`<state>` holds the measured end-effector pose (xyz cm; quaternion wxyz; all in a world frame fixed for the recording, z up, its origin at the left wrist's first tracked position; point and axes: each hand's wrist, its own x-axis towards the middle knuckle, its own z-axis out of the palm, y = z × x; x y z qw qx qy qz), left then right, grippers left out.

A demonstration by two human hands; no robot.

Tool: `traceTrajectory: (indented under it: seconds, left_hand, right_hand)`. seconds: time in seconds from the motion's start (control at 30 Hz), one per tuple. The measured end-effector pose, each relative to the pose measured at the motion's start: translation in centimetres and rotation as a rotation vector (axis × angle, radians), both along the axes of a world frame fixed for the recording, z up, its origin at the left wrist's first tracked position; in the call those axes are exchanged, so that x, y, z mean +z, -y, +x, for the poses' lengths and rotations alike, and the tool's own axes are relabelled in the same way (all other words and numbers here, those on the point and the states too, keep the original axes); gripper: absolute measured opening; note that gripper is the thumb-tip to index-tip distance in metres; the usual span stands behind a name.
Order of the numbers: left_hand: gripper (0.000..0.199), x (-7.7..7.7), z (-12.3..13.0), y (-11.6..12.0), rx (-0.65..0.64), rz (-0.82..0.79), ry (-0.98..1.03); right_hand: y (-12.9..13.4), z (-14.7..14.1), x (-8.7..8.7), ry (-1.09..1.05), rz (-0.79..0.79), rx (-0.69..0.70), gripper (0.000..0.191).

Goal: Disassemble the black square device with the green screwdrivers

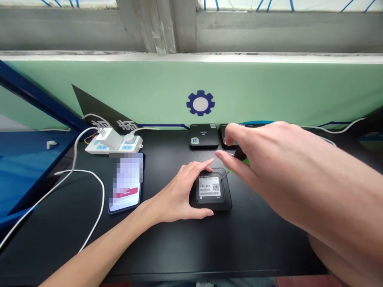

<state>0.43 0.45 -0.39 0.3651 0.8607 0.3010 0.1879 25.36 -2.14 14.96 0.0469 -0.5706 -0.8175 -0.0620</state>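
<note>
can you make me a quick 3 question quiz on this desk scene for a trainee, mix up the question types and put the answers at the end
1. True or false: the white label on the box faces up.

2. Multiple choice: what lies just beyond the far end of the phone?
a) the box
b) the power strip
c) the gear picture

3. Fill the gap: the ____ of the left hand is at the near edge of the box.

Key: 1 true; 2 b; 3 thumb
</note>
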Motion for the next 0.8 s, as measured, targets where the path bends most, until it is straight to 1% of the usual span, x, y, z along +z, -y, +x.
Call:
traceTrajectory:
  seconds: [0.13, 0.23, 0.33, 0.47, 0.63, 0.8]
  left_hand:
    - [0.127, -0.2, 0.0, 0.1, 0.018, -0.001, 0.021]
    - [0.127, -0.1, 0.0, 0.2, 0.019, 0.011, 0.005]
    - [0.127, -0.1, -0.1, 0.0, -0.002, 0.024, -0.005]
    - [0.126, -0.2, -0.1, -0.1, -0.015, 0.023, 0.017]
    - [0.127, -0.2, -0.1, 0.0, -0.002, 0.013, 0.012]
    - [0.126, -0.2, -0.1, 0.0, -0.003, 0.006, 0.014]
  right_hand:
    - [0.6, 0.0, 0.4, -0.006, -0.017, 0.053, 0.015]
    - [1.0, -0.3, 0.4, -0.032, 0.016, 0.084, 0.021]
    - [0.5, -0.3, 0.1, -0.022, 0.029, 0.06, 0.024]
    - [-0.2, 0.1, 0.0, 0.015, -0.027, 0.042, 0.022]
    - [0.2, 0.5, 0.1, -0.042, -0.013, 0.079, 0.022]
    - [0.1, 0.5, -0.1, -0.018, -0.05, 0.03, 0.024]
